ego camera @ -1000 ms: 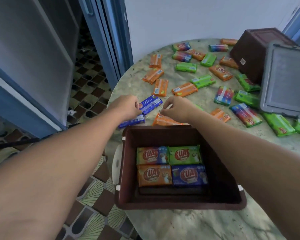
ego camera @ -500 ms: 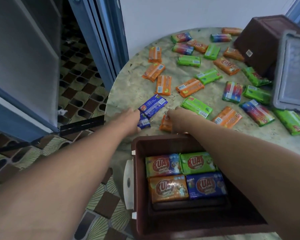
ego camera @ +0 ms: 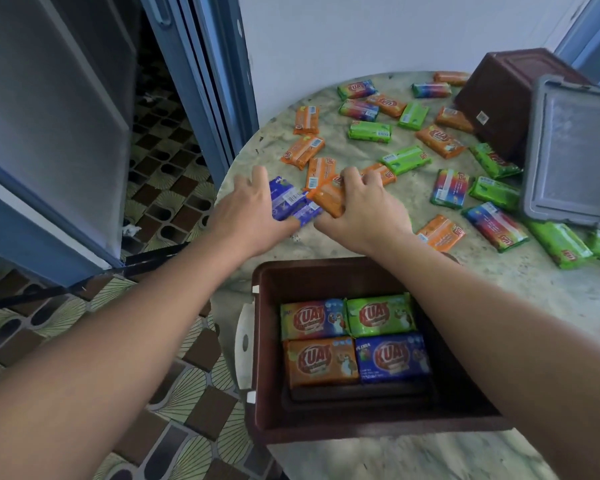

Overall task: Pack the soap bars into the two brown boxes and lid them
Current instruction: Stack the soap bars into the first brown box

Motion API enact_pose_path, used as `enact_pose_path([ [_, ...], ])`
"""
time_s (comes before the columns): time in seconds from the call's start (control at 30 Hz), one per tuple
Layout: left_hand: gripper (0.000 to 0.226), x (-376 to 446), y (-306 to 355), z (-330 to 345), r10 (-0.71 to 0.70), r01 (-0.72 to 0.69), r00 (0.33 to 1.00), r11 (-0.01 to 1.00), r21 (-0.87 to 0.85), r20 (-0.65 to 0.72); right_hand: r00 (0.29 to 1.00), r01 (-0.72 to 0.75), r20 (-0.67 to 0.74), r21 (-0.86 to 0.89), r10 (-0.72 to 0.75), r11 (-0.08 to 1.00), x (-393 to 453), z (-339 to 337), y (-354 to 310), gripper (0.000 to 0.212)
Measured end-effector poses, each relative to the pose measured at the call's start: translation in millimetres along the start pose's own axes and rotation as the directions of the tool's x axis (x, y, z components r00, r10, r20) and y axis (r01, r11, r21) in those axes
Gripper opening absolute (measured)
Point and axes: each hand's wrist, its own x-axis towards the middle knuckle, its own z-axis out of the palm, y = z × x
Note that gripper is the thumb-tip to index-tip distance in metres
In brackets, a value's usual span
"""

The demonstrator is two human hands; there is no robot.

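An open brown box (ego camera: pixel 267 348) stands at the table's near edge with several soap bars (ego camera: pixel 354 341) lying flat on its bottom. Just beyond it my left hand (ego camera: pixel 253 213) grips blue soap bars (ego camera: pixel 288 202), thumb under and fingers over. My right hand (ego camera: pixel 361 209) grips an orange soap bar (ego camera: pixel 326 197) right beside them. Several more orange, green and multicoloured bars (ego camera: pixel 402 159) lie scattered over the round marble table (ego camera: pixel 551 306). A second brown box (ego camera: pixel 499 109) sits upside down at the far right, with a grey lid (ego camera: pixel 575 150) leaning against it.
The table's left edge drops off to a patterned tile floor (ego camera: pixel 160 188). A blue door frame (ego camera: pixel 205 81) stands close at the left and a white wall behind the table. A white handle (ego camera: pixel 245 344) sticks out on the near box's left side.
Both hands have closed on bars and lifted them off the table: the left took the blue ones, the right the orange one. The view shifted slightly.
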Motion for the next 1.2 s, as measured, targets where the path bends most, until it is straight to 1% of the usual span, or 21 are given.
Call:
enact_pose_path([
  [0.07, 0.079, -18.9, 9.3, -11.4, 0.049, -0.05, 0.995, 0.999, -0.007, -0.085, 0.997, 0.031, -0.074, 0.067, -0.026, 0.997, -20.8, -14.2, 5.2, 0.067],
  [0.13, 0.072, -43.9, 20.2, -18.5, 0.099, -0.103, 0.986, 0.994, -0.028, -0.133, 0.99, 0.073, -0.126, 0.11, -0.059, 0.991, -46.1, -25.5, 13.4, 0.066],
  [0.2, 0.069, -71.1, 31.2, -20.0, 0.134, -0.141, 0.983, 0.989, -0.048, -0.122, 0.981, 0.125, -0.163, 0.13, -0.103, 0.984, -75.2, -29.5, 23.7, 0.064],
  [0.27, 0.072, -97.5, 42.1, -15.4, 0.177, -0.181, 0.981, 0.983, -0.035, -0.084, 0.975, 0.17, -0.167, 0.142, -0.146, 0.975, -104.2, -26.8, 36.8, 0.064],
  [0.33, 0.075, -119.8, 49.3, -4.9, 0.23, -0.23, 0.972, 0.973, 0.01, -0.038, 0.978, 0.193, -0.106, 0.132, -0.18, 0.972, -126.0, -17.6, 51.9, 0.065],
  [0.4, 0.074, -138.8, 54.9, 8.9, 0.268, -0.269, 0.963, 0.96, 0.072, 0.029, 0.983, 0.179, 0.028, 0.093, -0.182, 0.979, -137.9, -7.0, 67.0, 0.067],
  [0.47, 0.07, -151.4, 59.0, 24.6, 0.283, -0.297, 0.95, 0.95, 0.097, 0.131, 0.966, 0.188, 0.183, -0.026, -0.18, 0.982, -141.2, 4.4, 77.3, 0.07],
  [0.53, 0.067, -154.4, 61.7, 39.4, 0.281, -0.313, 0.934, 0.942, 0.124, 0.221, 0.937, 0.234, 0.297, -0.147, -0.183, 0.961, -139.2, 15.8, 82.1, 0.074],
  [0.6, 0.065, -151.6, 62.1, 51.6, 0.279, -0.33, 0.921, 0.929, 0.166, 0.272, 0.92, 0.263, 0.347, -0.205, -0.181, 0.943, -135.4, 26.5, 83.7, 0.074],
  [0.7, 0.06, -146.1, 58.7, 65.6, 0.286, -0.354, 0.912, 0.911, 0.213, 0.293, 0.92, 0.263, 0.354, -0.24, -0.168, 0.934, -130.1, 34.0, 85.2, 0.069],
  [0.83, 0.048, -144.3, 51.6, 78.4, 0.298, -0.347, 0.922, 0.92, 0.184, 0.247, 0.92, 0.301, 0.325, -0.234, -0.218, 0.924, -128.1, 37.4, 87.7, 0.073],
  [0.93, 0.039, -141.7, 50.9, 80.4, 0.306, -0.339, 0.928, 0.93, 0.143, 0.211, 0.917, 0.294, 0.332, -0.195, -0.219, 0.936, -126.5, 37.2, 88.7, 0.077],
  [1.0, 0.033, -142.2, 54.2, 79.7, 0.287, -0.314, 0.94, 0.939, 0.138, 0.187, 0.914, 0.287, 0.347, -0.181, -0.212, 0.941, -127.5, 38.0, 88.2, 0.078],
  [1.07, 0.028, -142.0, 60.1, 75.1, 0.245, -0.263, 0.957, 0.959, 0.107, 0.159, 0.917, 0.269, 0.346, -0.174, -0.197, 0.947, -127.9, 38.8, 88.2, 0.077],
  [1.13, 0.024, -140.6, 64.5, 70.6, 0.194, -0.201, 0.972, 0.979, 0.037, 0.135, 0.923, 0.258, 0.334, -0.178, -0.188, 0.95, -127.1, 39.1, 88.7, 0.076],
  [1.17, 0.021, -138.9, 65.2, 68.8, 0.161, -0.16, 0.975, 0.987, -0.02, 0.151, 0.926, 0.259, 0.327, -0.183, -0.189, 0.948, -126.6, 39.2, 88.7, 0.075],
  [1.2, 0.018, -136.5, 65.0, 66.4, 0.113, -0.098, 0.974, 0.991, -0.089, 0.195, 0.927, 0.259, 0.323, -0.186, -0.19, 0.948, -126.6, 39.3, 88.4, 0.074],
])
